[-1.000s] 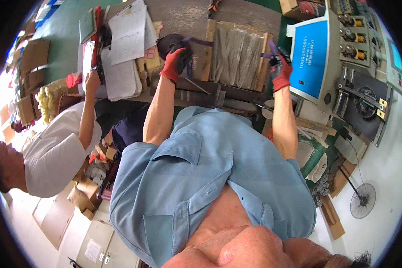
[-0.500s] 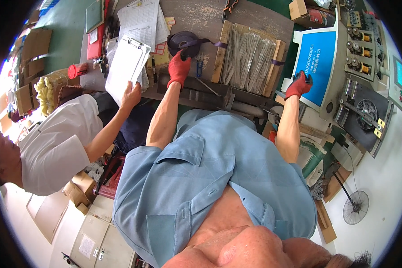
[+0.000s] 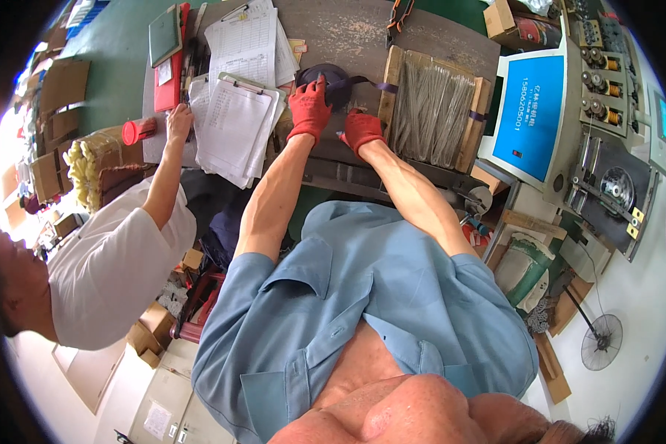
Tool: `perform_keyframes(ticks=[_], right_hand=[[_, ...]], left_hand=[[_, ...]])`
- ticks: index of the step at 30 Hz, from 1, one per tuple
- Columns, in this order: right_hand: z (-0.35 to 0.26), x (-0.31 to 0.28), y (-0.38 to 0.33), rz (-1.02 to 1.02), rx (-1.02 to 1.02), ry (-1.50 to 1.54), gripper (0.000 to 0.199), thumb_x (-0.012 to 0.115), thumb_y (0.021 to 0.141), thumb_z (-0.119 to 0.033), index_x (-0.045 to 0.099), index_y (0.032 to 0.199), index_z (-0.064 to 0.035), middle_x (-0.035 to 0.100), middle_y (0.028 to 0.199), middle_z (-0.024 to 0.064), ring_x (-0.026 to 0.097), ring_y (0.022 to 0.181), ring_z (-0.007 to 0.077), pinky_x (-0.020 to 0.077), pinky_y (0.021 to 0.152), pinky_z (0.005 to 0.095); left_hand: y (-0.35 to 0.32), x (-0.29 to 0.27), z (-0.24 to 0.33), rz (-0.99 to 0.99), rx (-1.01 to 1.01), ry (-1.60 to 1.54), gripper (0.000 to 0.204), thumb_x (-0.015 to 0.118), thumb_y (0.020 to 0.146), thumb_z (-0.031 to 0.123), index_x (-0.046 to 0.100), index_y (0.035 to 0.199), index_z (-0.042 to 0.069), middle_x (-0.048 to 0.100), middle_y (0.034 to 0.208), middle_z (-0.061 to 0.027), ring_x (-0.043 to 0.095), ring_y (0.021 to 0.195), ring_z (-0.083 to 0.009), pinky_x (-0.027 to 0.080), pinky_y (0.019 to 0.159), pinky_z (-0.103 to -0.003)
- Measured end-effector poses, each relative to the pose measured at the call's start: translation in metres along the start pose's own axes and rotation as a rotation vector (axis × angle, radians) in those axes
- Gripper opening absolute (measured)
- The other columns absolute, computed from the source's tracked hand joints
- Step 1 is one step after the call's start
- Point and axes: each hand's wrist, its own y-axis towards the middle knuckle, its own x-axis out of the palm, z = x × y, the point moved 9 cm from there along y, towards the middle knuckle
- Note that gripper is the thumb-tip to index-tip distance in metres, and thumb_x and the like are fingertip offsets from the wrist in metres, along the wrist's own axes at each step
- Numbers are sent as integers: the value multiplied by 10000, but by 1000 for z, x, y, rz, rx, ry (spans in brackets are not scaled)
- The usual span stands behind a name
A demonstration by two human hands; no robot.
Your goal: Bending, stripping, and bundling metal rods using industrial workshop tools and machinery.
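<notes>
Both hands are in red work gloves, close together at the workbench. The left hand [image 3: 308, 109] is laid over a dark round roll of strap [image 3: 325, 74], fingers spread and curled onto its top edge, so it's grasping the roll. The right hand [image 3: 361, 129] sits just beside it, lower and to the right, fist loosely clenched; I can't tell what, if anything, is pinched in it. The roll sits on the worn brown wooden benchtop [image 3: 348, 33], and a purple strap [image 3: 374, 84] runs off it to the right toward a bundle of thin grey metal rods [image 3: 431, 111] lying between wooden slats, just beside the right hand.

To the left there's a clipboard with printed paper forms [image 3: 233, 126], and another person in a white t-shirt [image 3: 107, 274] has a bare hand [image 3: 177, 122] near it. A small red cylinder [image 3: 137, 132] stands further left. On the right is a machine with a blue screen panel [image 3: 529, 115].
</notes>
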Motion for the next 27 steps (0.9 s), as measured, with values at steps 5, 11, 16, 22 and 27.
perform_keyframes(ticks=[5,11,16,22,27], right_hand=[[7,21,21,33,107,-23,567,777,721,-317,539,1096,36,692,911,203,687,864,328,537,733,427],[4,-25,-9,-50,370,219,579,775,712,-336,578,1092,53,679,971,239,665,959,359,527,797,432],[20,-31,-25,-184,479,488,365,718,755,-307,672,941,4,689,928,217,669,942,348,525,783,414],[28,14,-41,-285,438,1717,155,625,853,-177,640,792,-36,634,735,46,609,581,146,504,539,315],[10,6,-46,-353,302,2056,171,559,929,-225,602,951,-60,636,829,45,626,688,162,522,624,304]], left_hand=[[7,7,4,-38,72,66,758,746,719,299,424,1394,176,600,1218,-63,521,1169,-296,381,951,-464],[8,11,-13,89,104,-51,602,722,697,226,559,1277,211,646,1050,-56,547,1101,-308,365,957,-482],[12,0,-31,123,94,-139,401,703,710,196,675,1106,256,650,1046,-40,551,1077,-306,370,955,-485],[11,-12,-28,178,154,-190,367,710,718,205,680,1084,231,655,1045,-44,555,1073,-297,373,948,-471],[13,-14,-34,181,137,-199,367,718,724,221,678,1089,208,660,1048,-46,556,1080,-293,368,951,-467]])
